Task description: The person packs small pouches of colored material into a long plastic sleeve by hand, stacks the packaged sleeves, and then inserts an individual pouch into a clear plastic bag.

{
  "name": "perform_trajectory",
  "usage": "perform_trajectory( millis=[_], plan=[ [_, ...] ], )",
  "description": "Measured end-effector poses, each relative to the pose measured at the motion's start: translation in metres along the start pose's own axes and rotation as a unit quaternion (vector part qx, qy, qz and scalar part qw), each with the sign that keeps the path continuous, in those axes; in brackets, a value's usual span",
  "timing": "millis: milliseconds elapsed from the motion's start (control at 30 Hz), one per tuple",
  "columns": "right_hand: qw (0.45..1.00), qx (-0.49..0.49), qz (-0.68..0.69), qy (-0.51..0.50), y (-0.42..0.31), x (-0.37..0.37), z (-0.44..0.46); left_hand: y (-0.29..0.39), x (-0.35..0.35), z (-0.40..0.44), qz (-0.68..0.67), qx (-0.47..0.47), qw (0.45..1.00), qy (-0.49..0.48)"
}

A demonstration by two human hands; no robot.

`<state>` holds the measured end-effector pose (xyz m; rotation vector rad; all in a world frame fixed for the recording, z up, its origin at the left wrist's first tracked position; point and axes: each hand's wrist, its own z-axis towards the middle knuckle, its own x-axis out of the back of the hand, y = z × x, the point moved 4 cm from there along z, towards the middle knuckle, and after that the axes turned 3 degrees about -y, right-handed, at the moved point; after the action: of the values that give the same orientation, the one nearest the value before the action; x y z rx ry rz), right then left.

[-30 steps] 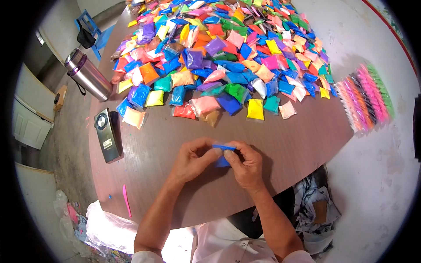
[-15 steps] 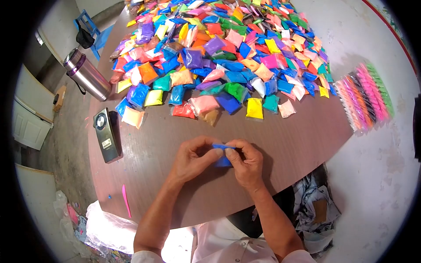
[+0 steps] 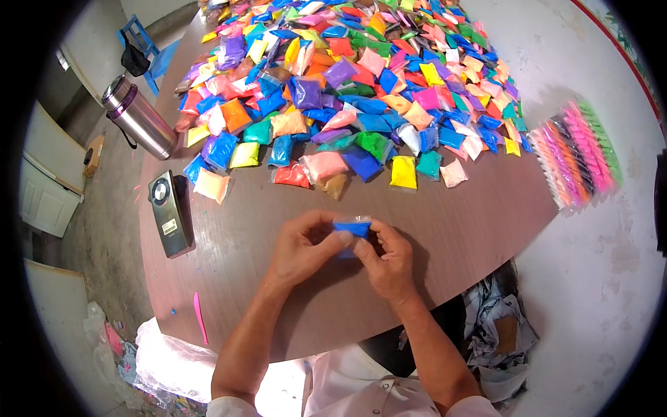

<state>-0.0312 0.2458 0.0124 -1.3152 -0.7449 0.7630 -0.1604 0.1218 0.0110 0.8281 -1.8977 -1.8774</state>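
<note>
I am observing the left hand (image 3: 300, 254) and right hand (image 3: 389, 267) pinching a blue packet (image 3: 353, 228) near frame centre; I am judging this as two-handed manipulation, next requiring even pressure.

The brown, wood-grained desk (image 3: 458, 229) carries a broad heap of small clear packets (image 3: 307, 94) with many-coloured fillings, spread over its far half. A steel thermos flask (image 3: 144, 124) stands at the left edge; nearer along that edge rests a dark phone-like device (image 3: 169, 215). A slim pink strip (image 3: 200, 318) and a tiny blue scrap (image 3: 174, 311) lie by the near left corner.
</note>
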Motion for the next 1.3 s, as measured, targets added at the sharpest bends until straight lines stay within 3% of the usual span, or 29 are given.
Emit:
perform_trajectory(
  millis=[167, 233, 300, 333, 400, 533, 667, 733, 933, 1033, 1133, 1167, 1200, 1233, 1300],
  plan=[
    [0.998, 0.028, -0.028, 0.039, 0.015, 0.006, 0.001, -0.008, -0.002, 0.0, 0.086, 0.003, 0.995, -0.052],
    [0.998, 0.023, -0.053, 0.006, 0.004, 0.003, 0.003, 0.001, -0.009, -0.01, -0.085, 0.048, 0.995, -0.008],
    [0.983, 0.03, -0.176, -0.032, -0.027, 0.004, 0.005, -0.012, 0.006, -0.003, -0.02, 0.016, 0.999, -0.021],
    [0.983, 0.046, -0.174, -0.03, -0.036, 0.005, 0.005, -0.014, 0.001, -0.005, -0.128, 0.02, 0.991, -0.013],
    [0.991, 0.062, -0.112, -0.022, -0.024, 0.004, 0.004, -0.011, 0.011, -0.001, 0.022, -0.007, 1.0, -0.004],
    [0.998, 0.064, -0.011, -0.017, 0.007, 0.003, 0.003, -0.012, 0.006, 0.002, 0.008, -0.035, 0.999, -0.032],
    [0.994, 0.105, -0.013, -0.003, 0.01, 0.006, 0.004, -0.002, -0.01, -0.002, 0.031, -0.03, 0.998, -0.036],
    [0.996, -0.024, 0.085, -0.016, 0.017, 0.004, 0.003, 0.003, -0.014, -0.003, 0.04, -0.025, 0.998, -0.038],
    [0.996, 0.082, -0.028, 0.02, 0.006, 0.0, 0.005, -0.008, -0.002, 0.0, 0.032, -0.014, 0.998, -0.048],
    [0.999, -0.005, 0.002, 0.037, 0.001, 0.003, 0.002, -0.012, -0.001, -0.001, 0.051, -0.031, 0.998, -0.017],
    [0.997, -0.023, -0.068, -0.002, -0.011, 0.002, 0.002, -0.014, -0.004, -0.004, 0.154, -0.068, 0.984, 0.059],
    [0.998, -0.024, -0.065, -0.003, -0.009, -0.001, 0.002, -0.013, -0.007, -0.007, 0.24, -0.148, 0.956, 0.084],
    [0.994, 0.045, -0.098, 0.028, -0.012, -0.001, 0.002, -0.009, -0.01, -0.012, 0.321, -0.226, 0.913, 0.107],
    [0.983, 0.113, -0.131, 0.06, -0.014, -0.002, 0.001, -0.003, -0.014, -0.014, 0.324, -0.223, 0.913, 0.108],
    [0.976, 0.139, -0.148, 0.075, -0.013, 0.004, 0.002, 0.017, -0.034, -0.018, 0.401, -0.3, 0.865, 0.037]
  ],
)
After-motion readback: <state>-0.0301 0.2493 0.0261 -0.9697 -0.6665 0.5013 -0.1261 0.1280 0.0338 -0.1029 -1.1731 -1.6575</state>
